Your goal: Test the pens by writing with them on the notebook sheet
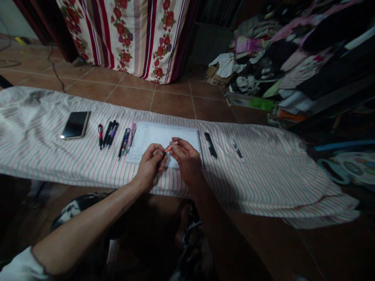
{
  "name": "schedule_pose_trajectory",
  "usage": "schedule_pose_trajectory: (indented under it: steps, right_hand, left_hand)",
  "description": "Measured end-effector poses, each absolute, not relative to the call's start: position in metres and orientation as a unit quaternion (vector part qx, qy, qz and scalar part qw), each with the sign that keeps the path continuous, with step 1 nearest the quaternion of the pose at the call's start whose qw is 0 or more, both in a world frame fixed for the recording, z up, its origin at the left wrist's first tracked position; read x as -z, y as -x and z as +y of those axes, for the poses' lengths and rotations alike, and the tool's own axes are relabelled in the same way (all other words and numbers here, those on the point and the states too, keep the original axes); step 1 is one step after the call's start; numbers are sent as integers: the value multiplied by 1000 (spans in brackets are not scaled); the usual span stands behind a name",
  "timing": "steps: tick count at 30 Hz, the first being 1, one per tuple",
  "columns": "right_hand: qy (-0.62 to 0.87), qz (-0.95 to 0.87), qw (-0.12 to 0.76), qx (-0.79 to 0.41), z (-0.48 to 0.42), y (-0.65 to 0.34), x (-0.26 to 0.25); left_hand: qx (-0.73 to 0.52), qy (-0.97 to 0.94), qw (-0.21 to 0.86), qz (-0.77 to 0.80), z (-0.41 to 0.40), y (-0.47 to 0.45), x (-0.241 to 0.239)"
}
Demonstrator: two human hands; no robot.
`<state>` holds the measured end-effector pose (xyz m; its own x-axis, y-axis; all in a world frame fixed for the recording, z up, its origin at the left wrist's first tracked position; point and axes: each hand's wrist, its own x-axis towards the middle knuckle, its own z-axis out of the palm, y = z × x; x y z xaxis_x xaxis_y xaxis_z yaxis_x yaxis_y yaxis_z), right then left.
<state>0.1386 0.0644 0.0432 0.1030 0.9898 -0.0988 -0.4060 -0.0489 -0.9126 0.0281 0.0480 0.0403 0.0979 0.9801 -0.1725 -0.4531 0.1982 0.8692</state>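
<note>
Over the spiral notebook (155, 130), my left hand (150, 162) is closed around the dark end of a pen (169, 148). My right hand (187, 156) pinches the pen's orange-red part from the other side, so both hands grip it. Printed or written lines show on the notebook page, too faint to read. Left of the notebook lie a red-and-black pen (100, 136), several dark pens (110, 133) and a pink pen (131, 134) beside other pens. To the right are black pens (210, 145) and a clear pen with dark parts (238, 150).
A striped cloth (263, 168) covers the long low surface. A smartphone (75, 125) lies at its left. Beyond are a tiled floor (170, 97), a floral curtain (137, 35) and a heap of clothes (263, 43). A cable (55, 66) runs over the floor.
</note>
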Motion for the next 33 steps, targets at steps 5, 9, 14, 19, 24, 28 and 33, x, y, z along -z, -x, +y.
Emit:
schedule_pose_trajectory:
  steps: [5, 9, 14, 19, 24, 28, 33]
  right_hand:
    - [429, -360, 604, -568, 67, -141, -41]
    - [432, -387, 596, -555, 69, -140, -38]
    - [417, -359, 603, -578, 69, -140, -41]
    - [422, -359, 602, -575, 68, -143, -44]
    - [418, -377, 604, -564, 70, -145, -43]
    - [423, -400, 604, -544, 71, -147, -41]
    - [424, -414, 595, -543, 70, -150, -40]
  left_hand:
    - [-540, -334, 665, 393, 47, -27, -39]
    - [-539, -335, 665, 394, 47, -27, -37]
    - [-534, -368, 662, 376, 46, -28, -34]
    - [-548, -401, 639, 363, 50, -27, -29]
    - [-540, -427, 615, 385, 52, -24, -28]
    - [-520, -441, 618, 392, 52, -23, -27]
    - [-505, -416, 647, 391, 52, -23, -26]
